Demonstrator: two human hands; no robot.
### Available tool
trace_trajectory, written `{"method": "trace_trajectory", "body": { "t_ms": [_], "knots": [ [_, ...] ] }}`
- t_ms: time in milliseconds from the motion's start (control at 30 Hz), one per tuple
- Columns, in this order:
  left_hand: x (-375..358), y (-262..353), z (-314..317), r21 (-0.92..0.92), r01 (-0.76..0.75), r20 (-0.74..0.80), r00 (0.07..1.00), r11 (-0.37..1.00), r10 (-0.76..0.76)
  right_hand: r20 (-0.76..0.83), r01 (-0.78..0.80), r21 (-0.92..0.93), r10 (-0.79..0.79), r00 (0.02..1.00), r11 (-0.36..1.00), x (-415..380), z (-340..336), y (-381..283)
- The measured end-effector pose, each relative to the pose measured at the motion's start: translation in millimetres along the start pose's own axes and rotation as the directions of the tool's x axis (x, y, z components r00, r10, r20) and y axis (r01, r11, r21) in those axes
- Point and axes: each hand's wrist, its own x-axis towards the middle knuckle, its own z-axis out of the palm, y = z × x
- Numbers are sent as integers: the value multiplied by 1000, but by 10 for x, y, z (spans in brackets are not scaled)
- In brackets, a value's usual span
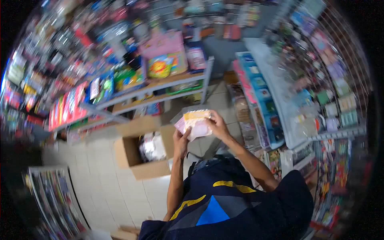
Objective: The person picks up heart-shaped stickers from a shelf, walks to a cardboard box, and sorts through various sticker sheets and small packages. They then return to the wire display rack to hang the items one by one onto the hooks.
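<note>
Several flat packets in clear plastic point(197, 124), pink, white and yellow, are fanned out between my two hands in front of my body. My left hand point(182, 141) grips their lower left edge, thumb on top. At the upper right corner, my right hand point(217, 125) pinches the packets with its fingers closed. Blur hides what is printed on them. Just left of my left hand, an open cardboard box point(151, 173) stands on the floor with shiny white plastic-wrapped goods point(152, 147) inside.
A shelf unit point(160, 86) with toys and trays runs along the upper left. On the right stand a blue compartment tray point(262, 94) and a pale blue shelf point(276, 104) with small goods. Another rack point(56, 200) is at lower left. White tiles point(100, 180) cover the floor.
</note>
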Motion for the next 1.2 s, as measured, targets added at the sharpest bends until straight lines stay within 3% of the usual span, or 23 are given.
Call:
{"method": "trace_trajectory", "body": {
  "t_ms": [33, 167, 267, 300, 400, 500, 533, 600, 667, 800, 867, 1033, 1067, 1100, 1200],
  "knots": [
    [28, 60, 93, 176, 156, -9, 988, 972, -157, -52, 7, 25, -5, 999, 1000, -40, -126, -5],
    [255, -214, 628, 260, 165, 249, 941, 951, -231, -140, -25, 137, 44, 989, 990, -240, -728, -97],
    [341, -496, 1211, 221, 98, 439, 879, 970, -189, -284, -49, -57, 31, 958, 997, -441, -1164, -159],
    [399, -589, 1347, 371, 62, 503, 826, 926, -257, -337, -25, -72, -1, 941, 997, -498, -1276, -139],
    [284, -671, 1956, 417, -30, 641, 719, 908, -270, -532, -94, 93, 129, 837, 991, -713, -1564, -374],
    [301, -988, 2290, 333, 209, 667, 637, 919, -387, -598, -104, 301, 272, 754, 948, -888, -1935, -566],
    [306, -1073, 2362, 337, 267, 659, 618, 903, -429, -586, -18, 243, 161, 794, 970, -977, -2093, -554],
    [330, -1238, 2521, 339, 377, 643, 575, 862, -505, -632, 41, 233, 119, 766, 972, -1095, -2315, -552],
    [304, -1357, 2753, 400, 355, 676, 508, 845, -533, -661, 92, 242, 95, 744, 966, -1176, -2485, -547],
    [243, -1608, 3096, 475, 336, 694, 426, 813, -581, -657, -23, 168, 129, 743, 985, -1351, -2853, -406],
    [198, -1718, 3257, 485, 354, 695, 400, 800, -598, -709, 62, 29, -23, 704, 998, -1447, -2956, -313],
    [154, -1937, 3418, 442, 373, 745, 354, 816, -566, -744, -191, 9, 134, 655, 982, -1586, -3245, -368],
    [116, -1893, 3450, 441, 415, 735, 343, 796, -585, -819, -151, 71, 144, 556, 986, -1588, -3187, -491],
    [97, -1850, 3500, 438, 456, 727, 328, 775, -603, -823, -181, 72, 161, 544, 981, -1604, -3210, -489],
    [287, -2003, 3490, 552, 359, 703, 283, 752, -652, -845, -206, 103, 195, 498, 973, -1633, -3257, -503]
  ]
}}
